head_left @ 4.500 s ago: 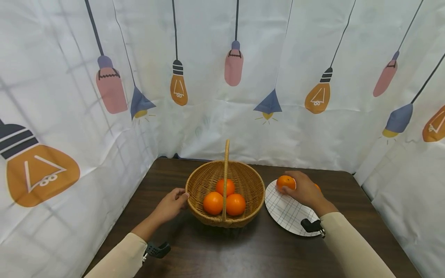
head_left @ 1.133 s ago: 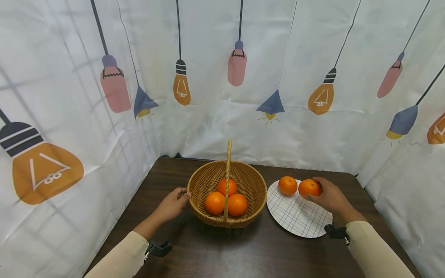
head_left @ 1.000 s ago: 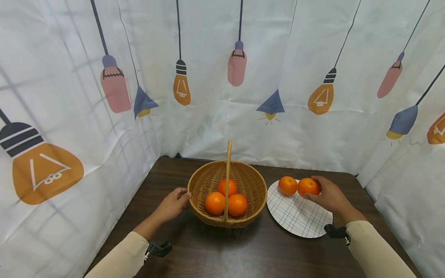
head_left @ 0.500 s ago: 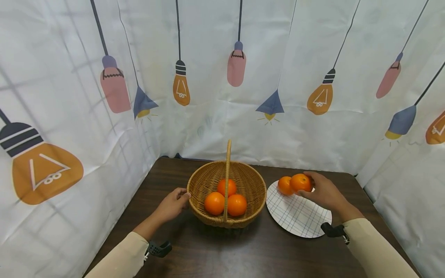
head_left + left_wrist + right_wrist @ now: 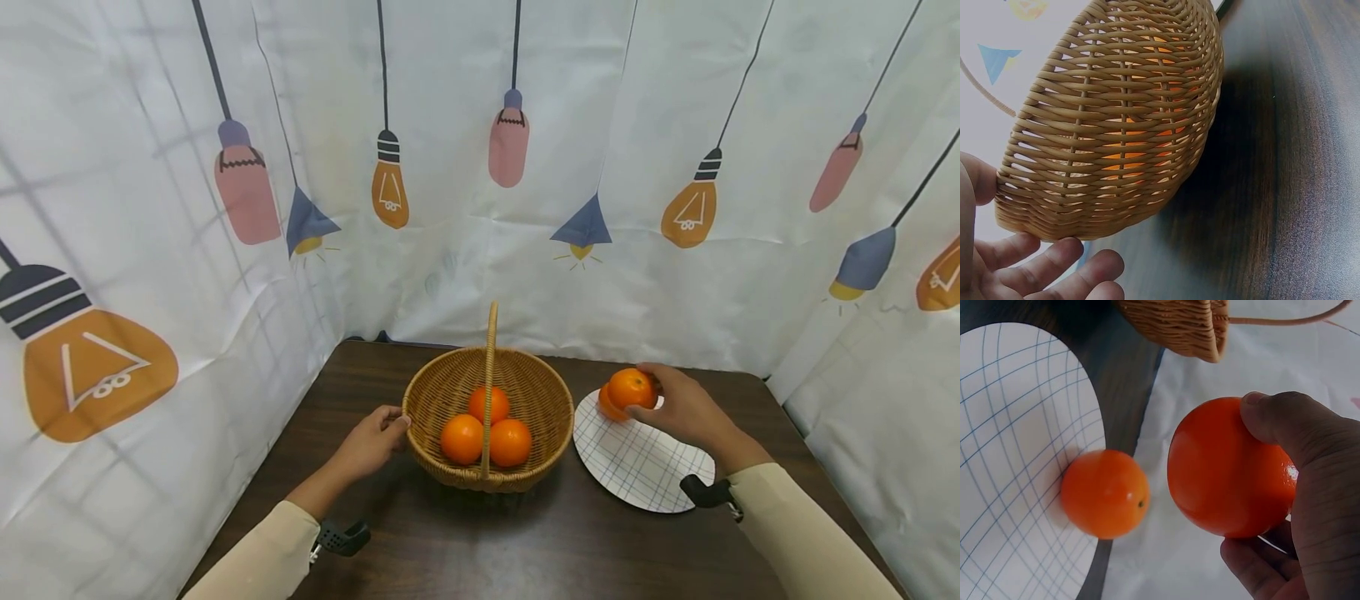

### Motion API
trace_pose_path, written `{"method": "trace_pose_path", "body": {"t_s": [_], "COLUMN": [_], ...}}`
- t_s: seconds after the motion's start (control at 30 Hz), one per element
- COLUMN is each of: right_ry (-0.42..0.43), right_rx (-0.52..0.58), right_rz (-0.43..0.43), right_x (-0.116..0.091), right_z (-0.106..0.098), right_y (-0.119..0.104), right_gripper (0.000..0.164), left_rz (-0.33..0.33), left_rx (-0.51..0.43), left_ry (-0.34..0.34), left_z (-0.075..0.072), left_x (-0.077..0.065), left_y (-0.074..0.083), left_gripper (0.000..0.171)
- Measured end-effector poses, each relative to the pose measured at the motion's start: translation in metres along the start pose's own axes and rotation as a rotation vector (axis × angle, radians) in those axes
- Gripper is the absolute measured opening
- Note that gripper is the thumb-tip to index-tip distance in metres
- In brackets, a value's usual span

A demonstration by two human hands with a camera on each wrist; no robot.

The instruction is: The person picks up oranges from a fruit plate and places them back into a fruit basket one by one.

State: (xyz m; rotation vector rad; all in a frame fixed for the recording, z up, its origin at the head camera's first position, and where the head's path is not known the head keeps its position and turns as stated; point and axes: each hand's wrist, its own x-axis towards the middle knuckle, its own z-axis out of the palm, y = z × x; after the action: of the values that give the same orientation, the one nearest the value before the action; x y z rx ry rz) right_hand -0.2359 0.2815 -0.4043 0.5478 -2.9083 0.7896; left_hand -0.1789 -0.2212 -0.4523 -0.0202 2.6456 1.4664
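My left hand (image 5: 371, 443) pinches the left rim of a wicker basket (image 5: 427, 450), thumb at the edge and fingers on the outer side. Three oranges (image 5: 461, 438) lie in the basket beneath its arched handle. My right hand (image 5: 690, 408) grips another orange (image 5: 632, 389) between thumb and fingers, held up over the back of a white plate (image 5: 637, 467) with blue grid lines. One orange (image 5: 1105, 494) sits on the plate, partly hidden behind the held one in the head view. In the right wrist view a gap separates the two.
A dark wooden table (image 5: 480, 550) carries the basket in the middle and the plate to its right. White curtains (image 5: 450, 275) printed with lamps hang close behind the table and along both sides.
My right hand has lifted the orange off the right part of the plate and moved it leftward, in front of the other orange. The left hand and basket keep their place.
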Motion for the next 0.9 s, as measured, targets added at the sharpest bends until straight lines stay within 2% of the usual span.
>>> {"method": "trace_pose_path", "body": {"t_s": [0.37,0.63,0.9], "right_ry": [0.0,-0.025,-0.008], "right_rx": [0.0,0.038,0.066], "right_rz": [-0.052,-0.052,-0.089], "right_x": [0.013,0.022,0.028], "right_z": [0.002,0.003,0.008], "right_y": [-0.017,-0.029,-0.04], "right_gripper": [0.081,0.082,0.079], "left_rz": [0.013,0.015,0.009], "left_rx": [-0.003,0.013,0.005], "left_ry": [-0.003,-0.011,-0.011], "left_z": [-0.003,-0.003,-0.002], "left_x": [0.001,0.0,0.0], "left_y": [0.003,0.001,-0.001], "left_gripper": [0.047,0.048,0.048]}}
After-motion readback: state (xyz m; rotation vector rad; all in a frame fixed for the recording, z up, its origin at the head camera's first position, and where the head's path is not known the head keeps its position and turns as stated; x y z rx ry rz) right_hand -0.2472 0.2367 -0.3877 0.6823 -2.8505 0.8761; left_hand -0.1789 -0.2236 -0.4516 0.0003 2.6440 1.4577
